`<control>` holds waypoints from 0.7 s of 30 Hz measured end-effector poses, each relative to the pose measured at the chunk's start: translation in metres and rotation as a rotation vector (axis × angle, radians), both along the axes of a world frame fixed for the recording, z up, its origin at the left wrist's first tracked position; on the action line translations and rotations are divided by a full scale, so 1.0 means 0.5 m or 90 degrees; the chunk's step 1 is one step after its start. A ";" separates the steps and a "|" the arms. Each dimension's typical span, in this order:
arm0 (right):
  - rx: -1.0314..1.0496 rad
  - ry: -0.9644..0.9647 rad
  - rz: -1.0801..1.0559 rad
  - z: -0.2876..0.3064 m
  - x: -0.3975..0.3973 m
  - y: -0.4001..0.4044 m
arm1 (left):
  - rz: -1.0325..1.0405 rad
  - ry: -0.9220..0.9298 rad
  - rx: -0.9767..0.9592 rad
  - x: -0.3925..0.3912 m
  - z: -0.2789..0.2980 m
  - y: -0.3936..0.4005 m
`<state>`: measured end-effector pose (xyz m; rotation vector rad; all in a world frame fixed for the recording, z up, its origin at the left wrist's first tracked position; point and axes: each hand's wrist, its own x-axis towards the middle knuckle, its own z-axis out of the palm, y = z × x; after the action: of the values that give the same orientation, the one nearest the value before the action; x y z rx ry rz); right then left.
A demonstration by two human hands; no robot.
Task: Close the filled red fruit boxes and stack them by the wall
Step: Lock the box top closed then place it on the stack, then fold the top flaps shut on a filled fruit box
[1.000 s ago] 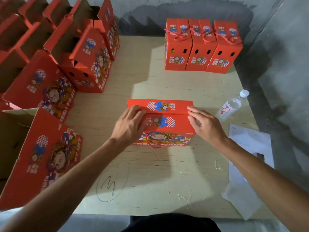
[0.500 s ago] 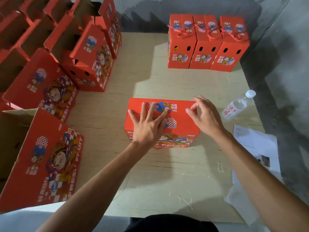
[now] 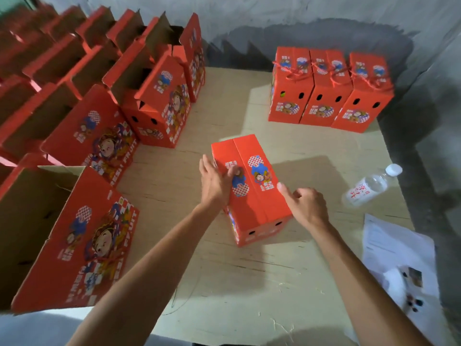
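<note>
A closed red fruit box [image 3: 252,196] stands in the middle of the plywood table [image 3: 224,270], its long side pointing away from me and its two top flaps meeting along a seam. My left hand [image 3: 215,182] rests against its left upper edge, fingers stretched out and thumb on the top flap. My right hand [image 3: 305,206] touches the box's right upper edge with an extended finger, the other fingers loosely bent. Three closed, string-tied red boxes [image 3: 326,96] stand side by side at the back right by the grey wall [image 3: 299,16].
Several open red boxes [image 3: 154,96] with raised flaps line the left side in rows, the nearest one [image 3: 62,236] at my left elbow. A plastic water bottle [image 3: 369,188] lies right of the centre box. White papers [image 3: 399,258] lie at the table's right edge.
The centre box has been turned about a quarter turn, so its long side now points away from me. Both hands shifted from its top to its left and right edges.
</note>
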<state>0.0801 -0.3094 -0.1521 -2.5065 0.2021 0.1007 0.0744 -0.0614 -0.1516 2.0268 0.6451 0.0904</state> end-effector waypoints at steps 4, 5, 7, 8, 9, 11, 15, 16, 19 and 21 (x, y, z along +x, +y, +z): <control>0.331 0.356 -0.044 0.006 0.008 0.046 | 0.013 0.040 -0.134 0.016 0.001 0.046; 0.422 0.426 -0.049 -0.001 0.015 0.052 | 0.010 0.047 -0.110 0.016 0.001 0.054; 0.520 0.475 -0.040 -0.007 0.036 0.066 | 0.027 0.054 -0.092 0.020 0.007 0.056; 0.552 0.465 -0.059 -0.007 0.044 0.070 | 0.039 0.056 -0.092 0.021 0.011 0.051; 0.579 0.439 -0.092 0.001 0.051 0.076 | 0.050 0.057 -0.089 0.022 0.017 0.049; 0.624 0.364 -0.137 0.025 0.061 0.086 | 0.057 0.050 -0.061 0.026 0.033 0.044; 0.586 0.181 -0.066 0.116 0.094 0.133 | -0.031 -0.046 -0.042 0.046 0.119 0.014; 0.591 0.163 -0.014 0.144 0.098 0.155 | -0.063 -0.070 -0.048 0.053 0.149 -0.001; 0.603 0.150 0.120 0.211 0.109 0.214 | -0.087 -0.104 0.036 0.079 0.227 -0.026; 0.598 0.156 0.142 0.237 0.122 0.238 | -0.084 -0.091 0.085 0.090 0.258 -0.018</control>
<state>0.1408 -0.1903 -0.0336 -1.5645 -0.0339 0.4757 0.1194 -0.0702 -0.0225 2.1639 0.4241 0.2030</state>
